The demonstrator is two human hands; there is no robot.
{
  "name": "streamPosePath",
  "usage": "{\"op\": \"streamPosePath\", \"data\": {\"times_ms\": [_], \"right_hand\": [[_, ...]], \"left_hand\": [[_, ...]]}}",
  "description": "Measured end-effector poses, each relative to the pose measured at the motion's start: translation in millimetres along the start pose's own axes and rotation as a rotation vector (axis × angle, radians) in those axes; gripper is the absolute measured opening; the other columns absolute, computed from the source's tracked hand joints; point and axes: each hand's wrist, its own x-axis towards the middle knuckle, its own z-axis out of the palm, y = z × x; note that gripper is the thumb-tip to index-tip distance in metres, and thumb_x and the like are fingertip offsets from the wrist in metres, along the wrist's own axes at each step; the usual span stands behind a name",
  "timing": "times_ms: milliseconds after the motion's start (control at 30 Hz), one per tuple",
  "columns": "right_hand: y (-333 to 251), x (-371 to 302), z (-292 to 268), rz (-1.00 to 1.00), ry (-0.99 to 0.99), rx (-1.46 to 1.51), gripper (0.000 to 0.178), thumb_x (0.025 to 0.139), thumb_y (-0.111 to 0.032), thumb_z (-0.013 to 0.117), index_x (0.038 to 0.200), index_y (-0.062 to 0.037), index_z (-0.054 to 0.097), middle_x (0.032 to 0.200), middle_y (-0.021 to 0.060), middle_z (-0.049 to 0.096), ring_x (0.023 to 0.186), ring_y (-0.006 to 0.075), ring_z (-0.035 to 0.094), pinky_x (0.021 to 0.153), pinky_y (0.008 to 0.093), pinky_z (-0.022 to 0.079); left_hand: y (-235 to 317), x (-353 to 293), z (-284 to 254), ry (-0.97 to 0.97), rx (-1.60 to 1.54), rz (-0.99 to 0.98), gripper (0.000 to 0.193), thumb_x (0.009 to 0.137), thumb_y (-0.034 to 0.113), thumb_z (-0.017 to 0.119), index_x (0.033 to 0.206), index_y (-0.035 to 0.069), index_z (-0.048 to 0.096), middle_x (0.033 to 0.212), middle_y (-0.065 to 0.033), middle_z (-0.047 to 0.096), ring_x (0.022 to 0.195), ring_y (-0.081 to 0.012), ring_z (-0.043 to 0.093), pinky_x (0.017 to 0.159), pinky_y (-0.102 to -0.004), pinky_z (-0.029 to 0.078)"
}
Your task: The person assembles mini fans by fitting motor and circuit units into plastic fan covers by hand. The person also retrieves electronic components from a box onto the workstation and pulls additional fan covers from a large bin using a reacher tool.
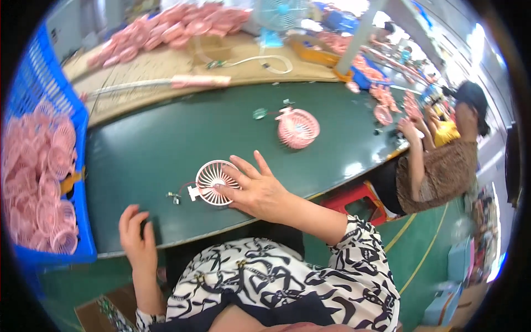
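Observation:
On the green worktable in front of me lies a pale pink small fan head (208, 180) with a round slatted cage. A red wire leads from it to a little circuit board (173, 197) on its left. My right hand (259, 192) has its thumb and index finger on the cage's right side, while its other fingers stretch away from it. My left hand (137, 235) is at the table's front edge, fingers apart and holding nothing, below the circuit board. Farther back sits a stack of pink fan cages (298, 128), with a wired round green part (259, 113) beside it.
At left stands a blue crate (83, 221) full of pink cages. A cardboard-covered ledge (243, 45) at the back carries a pink parts pile (166, 30), a cable (279, 63) and a desk fan (279, 14). A co-worker (442, 160) sits at right near a red stool (362, 202).

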Motion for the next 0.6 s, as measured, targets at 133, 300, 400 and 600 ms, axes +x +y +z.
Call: {"op": "streamPosePath", "data": {"times_ms": [133, 300, 400, 600], "right_hand": [[54.3, -28.4, -23.9, 0.084, 0.013, -0.141, 0.048, 0.075, -0.030, 0.078, 0.121, -0.0245, 0.064, 0.130, 0.0103, 0.054, 0.133, 0.0341, 0.044, 0.109, 0.0671, 0.024], [138.8, -84.9, -35.8, 0.304, 0.081, -0.385, 0.042, 0.080, -0.032, 0.072, 0.120, -0.0211, 0.065, 0.121, 0.0117, 0.060, 0.129, 0.0322, 0.048, 0.102, 0.0675, 0.032], [192.9, -129.4, -45.2, 0.469, 0.039, -0.506, 0.037, 0.084, -0.033, 0.068, 0.119, -0.0211, 0.068, 0.116, 0.0108, 0.063, 0.124, 0.0321, 0.051, 0.094, 0.0614, 0.040], [259.3, -185.7, -69.1, 0.769, 0.243, -0.548, 0.057, 0.080, -0.031, 0.073, 0.131, -0.0147, 0.054, 0.119, 0.0144, 0.060, 0.120, 0.0339, 0.051, 0.098, 0.0610, 0.036]], "left_hand": [[3.3, -5.5, -4.1, 0.011, 0.049, 0.017, 0.022, 0.080, -0.007, 0.059, 0.101, 0.001, 0.062, 0.125, -0.0189, 0.058, 0.120, -0.0360, 0.055, 0.101, -0.0433, 0.044], [18.5, 3.6, 9.6, -0.013, 0.151, 0.066, 0.021, 0.082, -0.006, 0.060, 0.101, 0.001, 0.063, 0.126, -0.0190, 0.058, 0.118, -0.0360, 0.056, 0.098, -0.0433, 0.045], [20.0, 4.4, 16.0, -0.030, 0.155, 0.072, 0.019, 0.083, -0.005, 0.059, 0.101, 0.000, 0.063, 0.125, -0.0187, 0.059, 0.116, -0.0356, 0.057, 0.097, -0.0424, 0.046], [30.9, -1.4, 46.6, -0.079, 0.247, 0.130, 0.015, 0.092, 0.003, 0.055, 0.103, 0.000, 0.063, 0.125, -0.0174, 0.060, 0.114, -0.0332, 0.058, 0.096, -0.0397, 0.046]]}}
